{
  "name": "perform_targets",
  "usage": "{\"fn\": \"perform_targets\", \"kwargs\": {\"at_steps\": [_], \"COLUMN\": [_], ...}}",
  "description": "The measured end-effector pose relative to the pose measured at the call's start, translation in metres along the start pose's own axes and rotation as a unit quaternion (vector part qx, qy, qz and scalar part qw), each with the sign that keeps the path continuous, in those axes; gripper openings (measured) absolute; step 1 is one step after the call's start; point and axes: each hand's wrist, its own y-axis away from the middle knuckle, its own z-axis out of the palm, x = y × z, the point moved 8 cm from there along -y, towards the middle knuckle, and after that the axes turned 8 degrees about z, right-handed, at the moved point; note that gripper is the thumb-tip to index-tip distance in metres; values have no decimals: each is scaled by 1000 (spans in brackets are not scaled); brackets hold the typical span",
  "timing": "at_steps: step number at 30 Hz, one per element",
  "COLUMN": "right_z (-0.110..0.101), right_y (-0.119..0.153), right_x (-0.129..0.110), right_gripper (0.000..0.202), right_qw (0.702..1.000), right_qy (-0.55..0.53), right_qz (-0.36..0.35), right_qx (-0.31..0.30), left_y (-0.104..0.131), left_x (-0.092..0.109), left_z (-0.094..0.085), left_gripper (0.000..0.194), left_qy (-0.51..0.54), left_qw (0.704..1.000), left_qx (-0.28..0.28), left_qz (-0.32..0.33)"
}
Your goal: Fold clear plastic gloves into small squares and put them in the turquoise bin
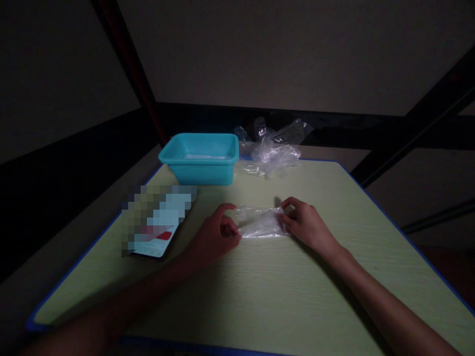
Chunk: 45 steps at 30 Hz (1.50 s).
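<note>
A clear, thin plastic glove (261, 223), folded into a flat strip, lies stretched between my hands just over the table. At its left end is my left hand (218, 230), its forefinger at the upper corner and its curled fingers and thumb gripping near the lower corner. My right hand (306, 222) pinches the right end between thumb and fingers. Beyond them, a loose heap of similar clear plastic gloves (272, 151) sits at the table's back edge, with rounded finger shapes sticking up.
A turquoise plastic basin (202, 173) stands at the back left of the pale table (260, 296), which has a blue edge. Left of my left hand lies a phone (163, 227) with a lit screen, partly blurred out. Dark bars and a wall rise behind.
</note>
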Motion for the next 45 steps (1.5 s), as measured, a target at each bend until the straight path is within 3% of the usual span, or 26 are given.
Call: {"fn": "perform_targets", "kwargs": {"at_steps": [11,18,22,35,45], "right_z": [-1,-4,-10,-14,-6], "right_y": [1,0,1,11,16], "right_x": [-1,9,14,-1,-14], "right_gripper": [19,27,29,34,36], "right_qw": [999,991,987,998,970], "right_qy": [32,-130,-159,-4,203], "right_qz": [-2,10,16,-26,-81], "right_qx": [29,-30,-12,61,111], "left_y": [-5,-4,-4,-4,-4], "left_x": [-3,-2,-3,-2,-6], "left_z": [-1,-1,-1,-1,3], "left_gripper": [43,44,45,43,45], "left_qy": [-39,-52,-48,-46,-57], "left_qw": [999,998,998,998,998], "left_qx": [33,41,38,32,25], "left_qz": [-3,10,9,7,17]}}
